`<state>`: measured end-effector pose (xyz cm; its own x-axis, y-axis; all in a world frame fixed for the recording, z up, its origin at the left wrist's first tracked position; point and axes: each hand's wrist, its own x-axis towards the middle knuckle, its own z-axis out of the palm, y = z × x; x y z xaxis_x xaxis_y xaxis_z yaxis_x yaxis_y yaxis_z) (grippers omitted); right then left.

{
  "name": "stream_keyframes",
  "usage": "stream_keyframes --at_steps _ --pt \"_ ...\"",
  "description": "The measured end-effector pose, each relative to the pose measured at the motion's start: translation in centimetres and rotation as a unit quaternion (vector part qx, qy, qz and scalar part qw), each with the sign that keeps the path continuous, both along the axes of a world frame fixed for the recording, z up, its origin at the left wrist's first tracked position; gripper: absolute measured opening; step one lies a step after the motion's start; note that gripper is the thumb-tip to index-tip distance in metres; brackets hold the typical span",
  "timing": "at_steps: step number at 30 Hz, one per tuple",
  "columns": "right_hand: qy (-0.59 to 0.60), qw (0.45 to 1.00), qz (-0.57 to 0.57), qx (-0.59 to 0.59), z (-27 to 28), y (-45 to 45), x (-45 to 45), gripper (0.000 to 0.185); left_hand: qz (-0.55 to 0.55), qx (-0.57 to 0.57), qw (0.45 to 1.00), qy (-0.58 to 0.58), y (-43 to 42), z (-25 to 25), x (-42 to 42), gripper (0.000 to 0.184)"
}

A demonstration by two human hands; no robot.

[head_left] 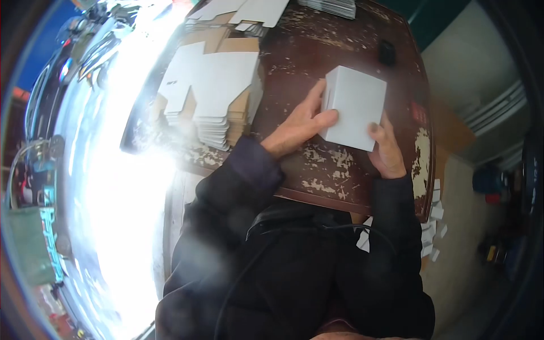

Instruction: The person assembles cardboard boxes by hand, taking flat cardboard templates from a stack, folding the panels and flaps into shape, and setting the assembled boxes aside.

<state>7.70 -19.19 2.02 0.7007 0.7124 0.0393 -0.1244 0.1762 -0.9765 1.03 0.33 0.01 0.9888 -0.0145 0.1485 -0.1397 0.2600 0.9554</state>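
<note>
A closed white cardboard box (357, 105) is held between my two hands over the worn brown table. My left hand (303, 122) grips its left side, with the thumb lying on the near face and the fingers partly hidden behind the edge. At the lower right corner, my right hand (388, 146) clasps the box, its thumb on the top face and its other fingers mostly out of sight. To the left lies a stack of flat, unfolded white box blanks (212, 85) with brown inner sides.
More flat blanks (249, 11) lie at the table's far left, and another stack (331, 7) at the far edge. A small black object (386, 52) rests near the right side of the peeling table (294, 56). White pieces (433, 224) are on the floor at right.
</note>
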Motion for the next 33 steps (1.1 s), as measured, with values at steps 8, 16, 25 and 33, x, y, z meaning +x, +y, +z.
stream_keyframes --at_steps 8,16,25,33 --pt "0.086 0.995 -0.043 0.036 0.2 -1.7 -0.9 0.091 -0.067 -0.152 0.984 0.057 -0.2 2.1 -0.5 0.082" --pt "-0.001 1.000 -0.007 -0.023 0.9 -0.8 -1.8 0.104 -0.034 -0.209 0.971 0.106 -0.6 1.7 -0.7 0.079" --pt "-0.022 0.999 -0.020 -0.044 1.0 0.2 -2.6 0.108 -0.029 -0.241 0.964 0.112 -0.8 1.0 -0.5 0.077" --pt "-0.011 0.998 -0.029 -0.053 2.0 -0.1 -1.4 0.109 -0.051 -0.242 0.964 0.099 -0.8 0.8 -0.2 0.076"
